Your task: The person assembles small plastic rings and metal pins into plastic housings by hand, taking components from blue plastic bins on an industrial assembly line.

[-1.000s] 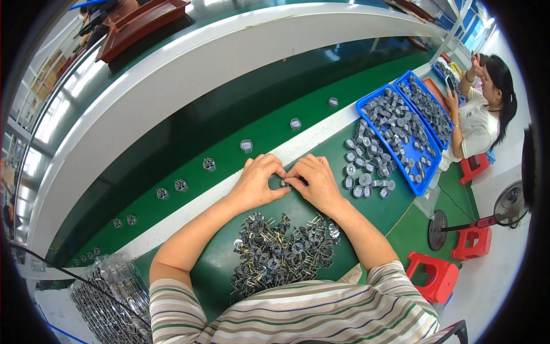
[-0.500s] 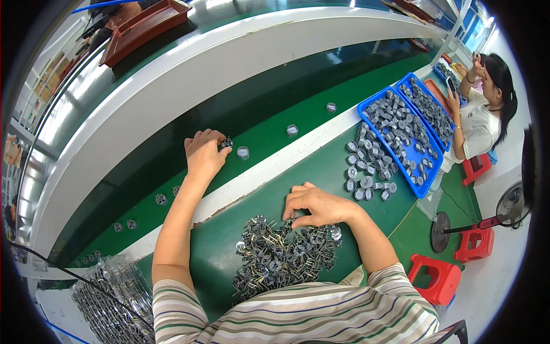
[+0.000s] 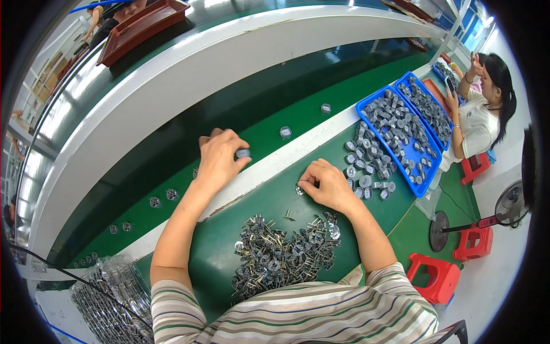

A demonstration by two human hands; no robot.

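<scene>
Instead of the pronged part of half a second ago, the left hand (image 3: 222, 156) is now gripping a grey cap (image 3: 243, 153) between thumb and fingers over the green belt (image 3: 264, 143). The right hand (image 3: 325, 186), no longer touching the pile of pronged parts (image 3: 281, 252), is pinching a small shiny piece (image 3: 299, 190) above the bench (image 3: 252, 200).

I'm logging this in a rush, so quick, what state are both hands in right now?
Left hand: closed on a grey piece; whether it's lifted can't be told.
Right hand: closed, pinching a small metal part.
</scene>
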